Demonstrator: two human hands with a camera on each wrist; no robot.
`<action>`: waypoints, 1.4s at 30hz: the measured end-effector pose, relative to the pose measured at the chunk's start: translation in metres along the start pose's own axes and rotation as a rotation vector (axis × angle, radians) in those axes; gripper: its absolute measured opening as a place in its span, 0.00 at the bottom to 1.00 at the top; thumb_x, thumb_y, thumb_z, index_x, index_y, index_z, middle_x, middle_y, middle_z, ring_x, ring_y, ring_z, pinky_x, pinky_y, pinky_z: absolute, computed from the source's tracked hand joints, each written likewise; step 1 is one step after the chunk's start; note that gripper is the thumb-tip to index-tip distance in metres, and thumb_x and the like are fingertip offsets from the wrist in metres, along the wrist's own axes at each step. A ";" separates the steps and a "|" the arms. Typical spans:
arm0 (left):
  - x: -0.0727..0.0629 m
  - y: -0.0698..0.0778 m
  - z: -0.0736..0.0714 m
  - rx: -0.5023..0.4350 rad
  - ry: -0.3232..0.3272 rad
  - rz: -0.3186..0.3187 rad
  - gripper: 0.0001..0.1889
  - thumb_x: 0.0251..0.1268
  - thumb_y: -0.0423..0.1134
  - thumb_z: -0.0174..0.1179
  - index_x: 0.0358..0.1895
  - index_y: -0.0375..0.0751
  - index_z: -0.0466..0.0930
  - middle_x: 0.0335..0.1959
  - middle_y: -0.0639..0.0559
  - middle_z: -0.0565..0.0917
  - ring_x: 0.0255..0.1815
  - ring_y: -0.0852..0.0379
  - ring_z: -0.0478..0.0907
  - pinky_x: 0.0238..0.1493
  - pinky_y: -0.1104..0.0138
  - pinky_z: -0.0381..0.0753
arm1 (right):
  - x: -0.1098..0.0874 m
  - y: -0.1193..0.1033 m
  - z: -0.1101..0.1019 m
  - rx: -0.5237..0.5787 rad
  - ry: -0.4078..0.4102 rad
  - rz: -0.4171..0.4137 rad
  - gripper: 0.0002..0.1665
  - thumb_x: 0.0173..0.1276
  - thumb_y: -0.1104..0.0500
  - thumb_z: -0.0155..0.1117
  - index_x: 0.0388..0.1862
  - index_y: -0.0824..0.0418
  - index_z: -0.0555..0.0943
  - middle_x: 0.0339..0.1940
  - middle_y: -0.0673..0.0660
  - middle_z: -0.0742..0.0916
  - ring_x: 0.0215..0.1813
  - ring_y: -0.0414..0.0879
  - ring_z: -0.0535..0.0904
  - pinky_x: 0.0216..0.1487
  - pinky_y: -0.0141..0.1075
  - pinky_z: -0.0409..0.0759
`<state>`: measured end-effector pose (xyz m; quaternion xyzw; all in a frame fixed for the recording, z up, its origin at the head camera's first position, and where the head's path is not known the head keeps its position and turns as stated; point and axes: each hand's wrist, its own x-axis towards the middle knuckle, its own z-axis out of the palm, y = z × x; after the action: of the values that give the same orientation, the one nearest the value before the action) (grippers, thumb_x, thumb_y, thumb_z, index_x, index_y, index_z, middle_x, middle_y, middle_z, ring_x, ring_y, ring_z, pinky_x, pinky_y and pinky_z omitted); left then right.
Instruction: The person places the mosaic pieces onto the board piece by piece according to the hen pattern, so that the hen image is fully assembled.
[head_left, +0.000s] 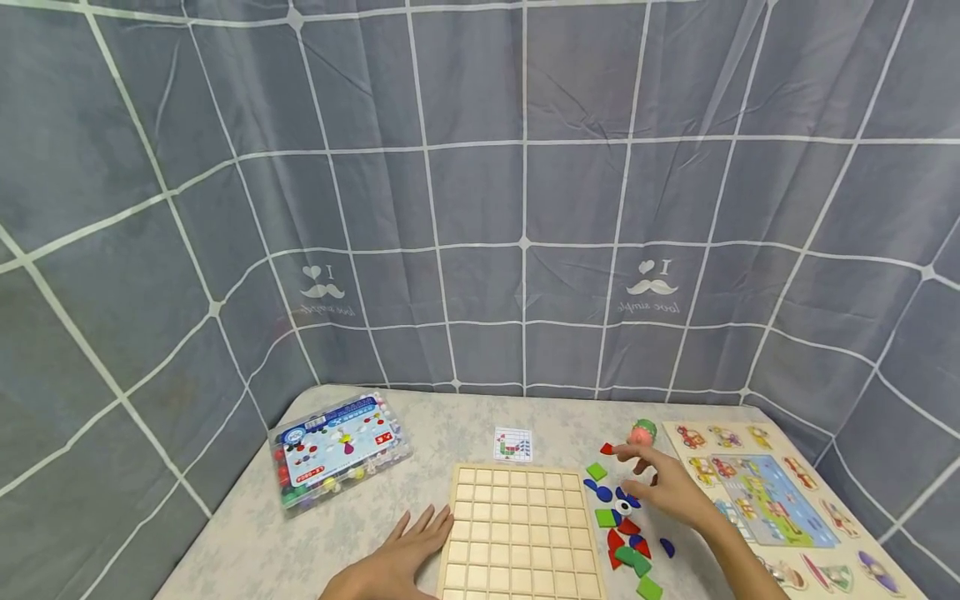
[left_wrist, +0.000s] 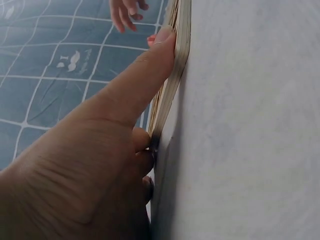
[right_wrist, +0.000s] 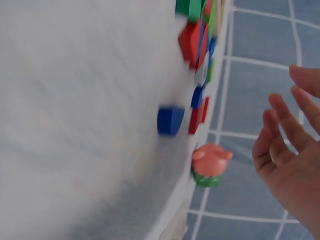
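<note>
My left hand (head_left: 405, 554) lies with its fingers spread at the left edge of a wooden grid board (head_left: 517, 533). In the left wrist view its thumb (left_wrist: 145, 67) rests against the side of that board (left_wrist: 177, 55). Above the right-hand pieces hovers my right hand (head_left: 667, 487), fingers loosely bent and nothing between them in the right wrist view. Beneath and beside it lie a red piece (head_left: 607, 448), green squares (head_left: 596, 471), blue pieces (head_left: 603, 494), a white ring (head_left: 622, 507) and red wedges (head_left: 628, 527). A blue half-round piece (head_left: 667, 547) sits apart.
A small pattern card (head_left: 513, 444) lies behind the board. A clear box of coloured beads (head_left: 341, 450) stands at the left. At the right are a pink and green pig figure (head_left: 642, 432) and a wooden picture puzzle (head_left: 813, 533). Grey checked curtain (head_left: 480, 200) surrounds the table.
</note>
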<state>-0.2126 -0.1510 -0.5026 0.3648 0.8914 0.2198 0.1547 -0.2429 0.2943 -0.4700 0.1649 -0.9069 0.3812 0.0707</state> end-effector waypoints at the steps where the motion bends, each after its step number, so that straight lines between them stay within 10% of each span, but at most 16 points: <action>1: 0.000 0.000 0.000 0.000 -0.001 0.000 0.57 0.56 0.73 0.55 0.78 0.36 0.45 0.80 0.41 0.48 0.80 0.35 0.43 0.73 0.33 0.41 | 0.005 0.004 -0.002 0.025 -0.023 0.013 0.24 0.62 0.62 0.68 0.58 0.62 0.78 0.51 0.65 0.84 0.38 0.41 0.75 0.29 0.30 0.74; 14: 0.004 -0.006 0.003 -0.040 -0.043 -0.044 0.55 0.58 0.71 0.55 0.79 0.39 0.44 0.81 0.43 0.46 0.81 0.40 0.41 0.74 0.35 0.39 | 0.053 0.040 0.014 -0.084 -0.105 0.086 0.19 0.61 0.70 0.62 0.52 0.64 0.82 0.47 0.61 0.85 0.28 0.40 0.69 0.26 0.30 0.73; 23: 0.004 -0.003 0.004 -0.022 -0.057 -0.068 0.52 0.61 0.71 0.51 0.79 0.42 0.45 0.81 0.45 0.47 0.82 0.45 0.41 0.76 0.39 0.39 | 0.061 0.043 0.027 -0.189 -0.099 0.096 0.21 0.55 0.76 0.58 0.47 0.65 0.84 0.53 0.65 0.84 0.48 0.55 0.79 0.52 0.53 0.81; 38: 0.014 -0.016 0.010 0.003 -0.065 -0.079 0.48 0.65 0.70 0.48 0.79 0.43 0.47 0.81 0.46 0.48 0.82 0.46 0.42 0.76 0.40 0.40 | 0.059 0.047 0.023 -0.250 -0.061 0.227 0.20 0.55 0.56 0.76 0.45 0.62 0.85 0.27 0.51 0.80 0.28 0.42 0.71 0.27 0.30 0.72; 42: 0.014 -0.016 0.011 -0.017 -0.058 -0.113 0.47 0.64 0.68 0.52 0.78 0.44 0.49 0.80 0.47 0.49 0.82 0.47 0.43 0.76 0.40 0.39 | 0.059 0.047 0.026 -0.240 -0.035 0.165 0.20 0.52 0.59 0.76 0.45 0.63 0.85 0.35 0.54 0.84 0.38 0.47 0.79 0.40 0.41 0.82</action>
<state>-0.2271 -0.1481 -0.5222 0.3187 0.9039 0.2076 0.1955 -0.3145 0.2926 -0.5046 0.0866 -0.9575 0.2717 0.0423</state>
